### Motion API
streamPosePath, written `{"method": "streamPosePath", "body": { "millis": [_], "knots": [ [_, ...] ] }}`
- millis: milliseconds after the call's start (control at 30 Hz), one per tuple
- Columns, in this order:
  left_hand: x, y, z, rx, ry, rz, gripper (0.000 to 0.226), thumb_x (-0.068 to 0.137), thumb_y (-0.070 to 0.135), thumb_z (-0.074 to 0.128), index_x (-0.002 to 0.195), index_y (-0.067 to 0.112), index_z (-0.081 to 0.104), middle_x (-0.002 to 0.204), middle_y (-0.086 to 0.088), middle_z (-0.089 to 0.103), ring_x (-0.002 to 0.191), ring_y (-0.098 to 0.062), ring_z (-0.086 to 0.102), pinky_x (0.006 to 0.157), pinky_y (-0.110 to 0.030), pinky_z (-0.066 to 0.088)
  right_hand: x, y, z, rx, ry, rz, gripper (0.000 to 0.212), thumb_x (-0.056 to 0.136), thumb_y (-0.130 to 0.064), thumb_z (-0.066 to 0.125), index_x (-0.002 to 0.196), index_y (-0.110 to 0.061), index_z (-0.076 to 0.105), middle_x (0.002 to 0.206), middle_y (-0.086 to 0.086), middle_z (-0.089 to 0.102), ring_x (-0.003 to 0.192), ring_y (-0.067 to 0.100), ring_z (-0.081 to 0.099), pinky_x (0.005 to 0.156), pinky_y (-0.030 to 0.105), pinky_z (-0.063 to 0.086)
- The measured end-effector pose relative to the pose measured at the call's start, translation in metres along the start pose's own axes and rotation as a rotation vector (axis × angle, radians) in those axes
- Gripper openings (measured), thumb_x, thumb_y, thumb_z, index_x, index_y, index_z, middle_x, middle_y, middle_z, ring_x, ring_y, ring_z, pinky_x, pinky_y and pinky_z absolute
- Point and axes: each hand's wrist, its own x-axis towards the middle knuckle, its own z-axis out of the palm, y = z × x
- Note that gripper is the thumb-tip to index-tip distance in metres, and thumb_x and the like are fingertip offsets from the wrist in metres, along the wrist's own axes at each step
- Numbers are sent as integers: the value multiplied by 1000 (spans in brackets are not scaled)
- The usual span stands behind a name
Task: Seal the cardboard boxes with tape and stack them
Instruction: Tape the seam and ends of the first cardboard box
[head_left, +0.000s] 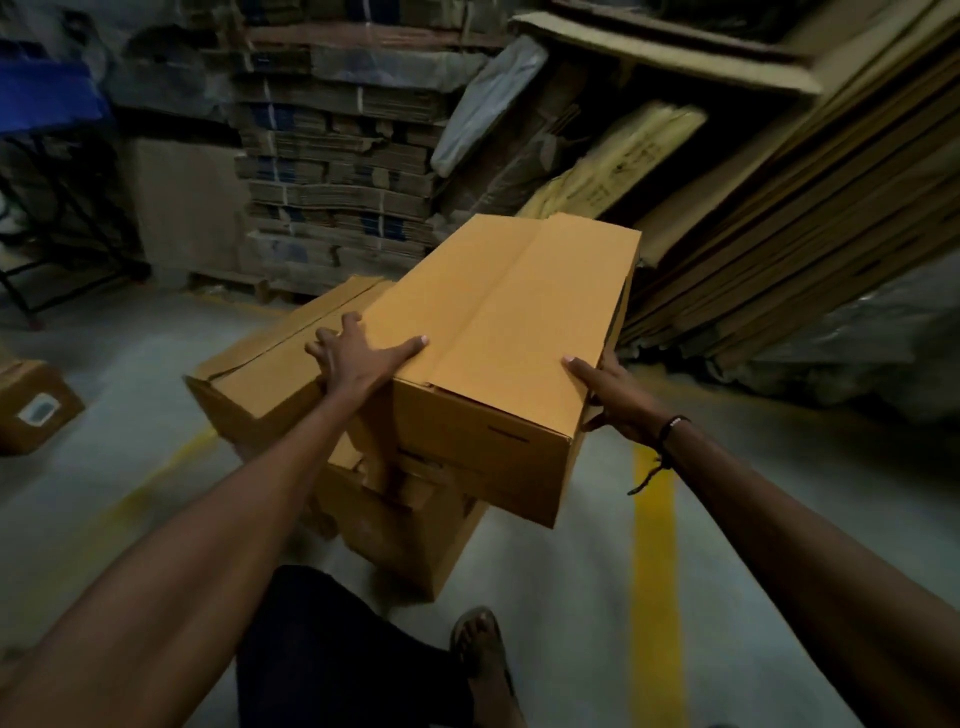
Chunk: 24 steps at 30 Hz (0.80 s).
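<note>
We hold a long cardboard box (498, 332) between our two hands, in the middle of the scene, above the floor (561, 597). The left hand (363, 358) lies flat on the left near part of the box top, with the fingers spread and straight, the thumb pointing to the right along the top. The right hand (608, 389) presses against the right side of the box near its near end; its thumb rests on the top edge, and the other fingers are hidden behind the box, so we cannot tell how they lie. On the right wrist there is a dark cord bracelet (670, 431).

The flaps of the box top are closed and meet in a seam that runs along its length; we cannot tell if tape is on it. Below and to the left of the held box stands a second box (270, 374), with its top flaps closed along a dark gap. Under the near end of the held box there is a lower box (405, 535), with loose flaps at its top. If the held box touches them, we cannot tell.

A yellow line (654, 571) runs on the floor at the right. A small box with a label (31, 410) stands at the left edge. Far behind, a pile of flat cartons (337, 171) rises, and flat cardboard sheets (810, 208) lean at the right. Our foot in a sandal (483, 649) is near the bottom.
</note>
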Motion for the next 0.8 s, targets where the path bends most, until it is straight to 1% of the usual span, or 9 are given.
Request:
{"method": "streamPosePath", "body": {
  "millis": [67,133,200,267,367,533,633,733,800],
  "knots": [
    [-16,29,17,-13,-21,49,109,62,84,76,146,25,38,146,-16,32,138,-41,27,104,-54,39,-29,4,-29,15,59,-23,73,91,-55,67,146,-49,20,147,0,48,127,33,53,94,70,49],
    [-37,59,37,-36,-72,108,109,60,86,75,144,27,40,146,-15,32,139,-41,26,105,-57,38,-63,12,-56,7,130,-46,83,80,-63,75,139,-57,17,146,-4,49,124,29,55,90,69,51],
    [-57,84,61,-57,-122,161,109,59,86,75,145,27,41,151,-14,29,143,-42,23,108,-65,37,-96,24,-82,12,201,-33,99,67,-69,81,142,-54,18,146,-4,48,124,28,55,89,68,52],
    [-82,107,87,-63,-176,224,109,60,87,74,145,27,41,154,-13,28,145,-43,21,108,-69,35,-130,39,-108,23,291,2,114,62,-68,84,151,-44,16,149,-1,44,128,31,50,92,70,50],
    [-118,139,129,-49,-272,290,111,59,90,71,145,24,44,152,-16,31,143,-44,23,106,-66,36,-173,66,-145,33,395,56,123,58,-66,84,155,-39,15,152,3,40,131,34,48,91,69,51],
    [-157,159,217,8,-522,418,132,51,104,54,149,17,45,158,-22,34,149,-46,21,119,-61,24,-217,129,-192,-1,565,155,118,58,-72,81,154,-38,22,149,4,45,122,32,54,74,53,61],
    [-179,157,266,85,-652,462,115,68,90,63,153,17,41,159,-23,35,151,-43,23,121,-60,14,-222,171,-210,-25,629,232,113,60,-73,79,152,-36,25,140,3,50,113,30,59,74,51,62],
    [-194,149,314,88,-722,450,111,66,85,70,151,20,40,154,-23,36,145,-45,28,118,-56,23,-214,223,-224,49,668,289,105,68,-67,82,152,-38,25,136,1,52,112,30,59,81,56,60],
    [-194,144,348,70,-740,409,113,62,81,78,148,22,36,151,-21,36,142,-45,28,115,-56,29,-198,262,-232,115,679,309,107,65,-67,84,151,-41,26,139,-2,53,114,28,59,85,59,59]
  ]
}}
